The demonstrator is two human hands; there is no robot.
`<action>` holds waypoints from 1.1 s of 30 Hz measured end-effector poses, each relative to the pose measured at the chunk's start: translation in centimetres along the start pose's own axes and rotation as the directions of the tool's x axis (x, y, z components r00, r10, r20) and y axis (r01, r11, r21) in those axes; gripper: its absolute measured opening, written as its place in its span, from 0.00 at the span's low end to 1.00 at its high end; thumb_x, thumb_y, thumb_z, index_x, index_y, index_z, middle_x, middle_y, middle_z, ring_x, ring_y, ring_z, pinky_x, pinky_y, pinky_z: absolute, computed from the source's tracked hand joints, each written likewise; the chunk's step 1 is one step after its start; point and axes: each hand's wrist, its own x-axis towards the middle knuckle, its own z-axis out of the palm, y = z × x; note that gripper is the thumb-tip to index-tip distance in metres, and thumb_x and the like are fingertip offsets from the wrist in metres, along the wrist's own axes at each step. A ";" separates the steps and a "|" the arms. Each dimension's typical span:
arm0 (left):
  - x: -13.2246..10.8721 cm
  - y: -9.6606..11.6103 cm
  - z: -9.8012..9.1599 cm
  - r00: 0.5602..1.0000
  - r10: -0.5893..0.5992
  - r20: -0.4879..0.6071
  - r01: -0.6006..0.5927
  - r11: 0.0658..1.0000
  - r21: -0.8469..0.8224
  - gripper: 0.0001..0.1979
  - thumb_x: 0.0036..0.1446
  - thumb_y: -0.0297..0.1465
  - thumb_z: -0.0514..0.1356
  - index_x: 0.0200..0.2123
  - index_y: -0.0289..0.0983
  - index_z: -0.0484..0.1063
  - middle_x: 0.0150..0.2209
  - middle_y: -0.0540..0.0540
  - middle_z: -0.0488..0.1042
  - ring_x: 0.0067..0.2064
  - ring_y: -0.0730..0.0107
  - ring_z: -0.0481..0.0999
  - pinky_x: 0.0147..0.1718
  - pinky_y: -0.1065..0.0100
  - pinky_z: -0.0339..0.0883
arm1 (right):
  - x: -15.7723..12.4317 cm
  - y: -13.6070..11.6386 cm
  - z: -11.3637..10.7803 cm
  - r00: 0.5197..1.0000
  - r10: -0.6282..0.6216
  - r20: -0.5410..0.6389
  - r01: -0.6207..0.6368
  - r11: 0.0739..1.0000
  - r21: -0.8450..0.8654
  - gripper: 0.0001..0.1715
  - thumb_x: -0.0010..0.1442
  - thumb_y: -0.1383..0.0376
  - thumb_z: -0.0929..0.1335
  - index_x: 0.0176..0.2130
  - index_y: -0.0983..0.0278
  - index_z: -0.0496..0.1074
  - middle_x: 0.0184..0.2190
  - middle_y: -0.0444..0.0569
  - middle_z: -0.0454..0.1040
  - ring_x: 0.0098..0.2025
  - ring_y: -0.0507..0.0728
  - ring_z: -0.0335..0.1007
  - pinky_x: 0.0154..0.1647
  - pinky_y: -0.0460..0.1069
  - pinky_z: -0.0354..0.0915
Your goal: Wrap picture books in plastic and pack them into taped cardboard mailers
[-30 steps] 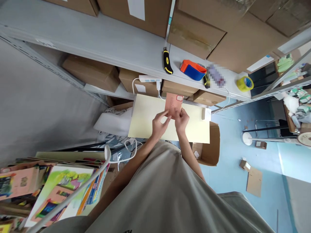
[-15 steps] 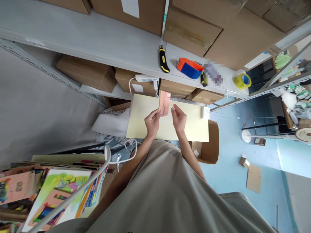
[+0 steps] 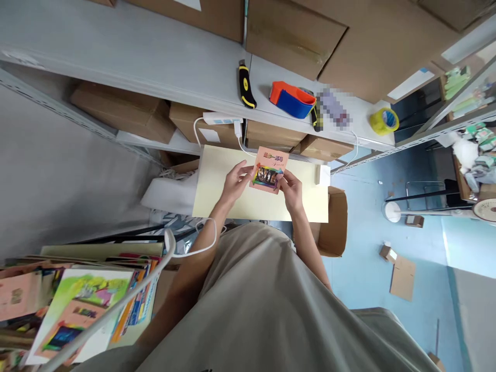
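A small pink booklet [image 3: 268, 168] with a colourful picture on its cover faces up toward me. My left hand [image 3: 234, 182] grips its left edge and my right hand [image 3: 292, 188] grips its right lower corner. Both hands hold it just above a pale yellow board [image 3: 217, 196] that serves as a work surface. Whether the booklet touches the board is not visible.
A grey shelf [image 3: 155, 62] behind holds a black-yellow box cutter [image 3: 245, 91], an orange-blue tape dispenser [image 3: 291, 99], a yellow tape roll [image 3: 381, 121] and cardboard boxes. A white power strip [image 3: 221, 118] lies below. Picture books [image 3: 77, 305] are stacked lower left; an open carton [image 3: 336, 222] stands right.
The booklet has been turned over: before, its plain back with a red stamp box showed, held by the left hand alone; now the picture cover faces up, gripped by both hands.
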 end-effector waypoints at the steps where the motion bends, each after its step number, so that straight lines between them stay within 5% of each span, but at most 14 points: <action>1: 0.3 0.0 -0.3 0.998 -0.009 0.058 0.010 1.000 -0.014 0.43 0.59 0.58 0.77 0.68 0.40 0.79 0.56 0.35 0.88 0.60 0.46 0.87 0.57 0.52 0.80 | 0.0 0.1 -0.4 1.000 0.000 0.018 0.000 1.000 0.004 0.32 0.64 0.40 0.81 0.54 0.59 0.85 0.60 0.54 0.88 0.60 0.66 0.84 0.61 0.58 0.81; 4: 0.3 0.9 -0.5 0.991 0.085 0.102 -0.090 0.995 0.048 0.32 0.60 0.52 0.78 0.61 0.40 0.84 0.52 0.39 0.89 0.55 0.50 0.88 0.55 0.54 0.81 | 0.2 0.4 -1.4 0.997 -0.052 0.050 0.053 0.999 -0.005 0.32 0.62 0.40 0.82 0.54 0.57 0.84 0.57 0.53 0.89 0.59 0.65 0.85 0.64 0.60 0.80; 8: -0.8 2.6 0.3 0.933 0.346 0.095 -0.359 0.899 0.250 0.07 0.68 0.39 0.72 0.39 0.44 0.88 0.48 0.43 0.90 0.55 0.53 0.87 0.61 0.49 0.78 | 0.4 0.2 -2.3 0.976 -0.190 0.110 0.195 0.980 -0.036 0.21 0.66 0.43 0.82 0.42 0.55 0.82 0.53 0.51 0.90 0.68 0.66 0.83 0.81 0.64 0.68; 12: -1.5 3.1 1.3 0.875 0.470 0.115 -0.482 0.825 0.295 0.09 0.70 0.30 0.69 0.34 0.45 0.84 0.45 0.45 0.90 0.52 0.56 0.87 0.61 0.49 0.79 | 0.2 -0.4 -3.1 0.955 -0.245 0.170 0.255 0.966 -0.045 0.19 0.71 0.44 0.79 0.38 0.54 0.81 0.56 0.50 0.90 0.72 0.66 0.80 0.86 0.67 0.61; 16: -1.8 2.7 1.9 0.920 0.387 0.054 -0.388 0.890 0.240 0.08 0.69 0.37 0.71 0.36 0.42 0.80 0.46 0.43 0.90 0.54 0.55 0.88 0.61 0.49 0.80 | 0.2 -0.3 -4.2 0.957 -0.235 0.173 0.255 0.961 -0.107 0.22 0.75 0.41 0.75 0.44 0.55 0.84 0.58 0.53 0.89 0.70 0.66 0.82 0.80 0.64 0.68; 21: -2.3 2.4 2.2 0.973 0.225 0.046 -0.229 0.941 0.249 0.19 0.67 0.51 0.73 0.42 0.40 0.82 0.48 0.40 0.89 0.53 0.55 0.89 0.58 0.55 0.82 | 0.5 0.6 -5.5 0.990 -0.126 0.066 0.134 0.981 -0.137 0.34 0.71 0.36 0.76 0.61 0.55 0.78 0.50 0.53 0.90 0.49 0.61 0.87 0.55 0.56 0.81; 24: -2.6 2.6 2.1 0.965 0.236 0.115 -0.259 0.926 0.274 0.20 0.74 0.50 0.66 0.51 0.40 0.87 0.55 0.38 0.89 0.58 0.54 0.87 0.60 0.55 0.81 | 0.6 0.6 -6.1 0.993 -0.103 0.064 0.111 0.986 -0.127 0.33 0.70 0.34 0.75 0.55 0.56 0.81 0.52 0.53 0.90 0.45 0.59 0.85 0.47 0.54 0.81; 28: -2.9 3.0 2.2 0.969 0.222 0.107 -0.242 0.935 0.259 0.22 0.67 0.50 0.71 0.54 0.41 0.89 0.56 0.38 0.89 0.56 0.54 0.88 0.54 0.58 0.82 | 0.5 0.0 -6.5 0.990 -0.069 0.124 0.086 0.986 -0.143 0.33 0.69 0.34 0.75 0.55 0.56 0.85 0.58 0.54 0.89 0.48 0.60 0.86 0.49 0.55 0.82; 33: -2.8 3.3 3.4 0.994 0.112 -0.021 -0.103 0.963 0.248 0.24 0.65 0.55 0.72 0.41 0.38 0.87 0.32 0.44 0.86 0.36 0.61 0.85 0.36 0.65 0.76 | 0.3 -0.2 -5.5 0.994 0.050 0.100 -0.036 0.991 -0.130 0.32 0.62 0.34 0.80 0.43 0.59 0.83 0.33 0.48 0.87 0.34 0.58 0.84 0.39 0.53 0.78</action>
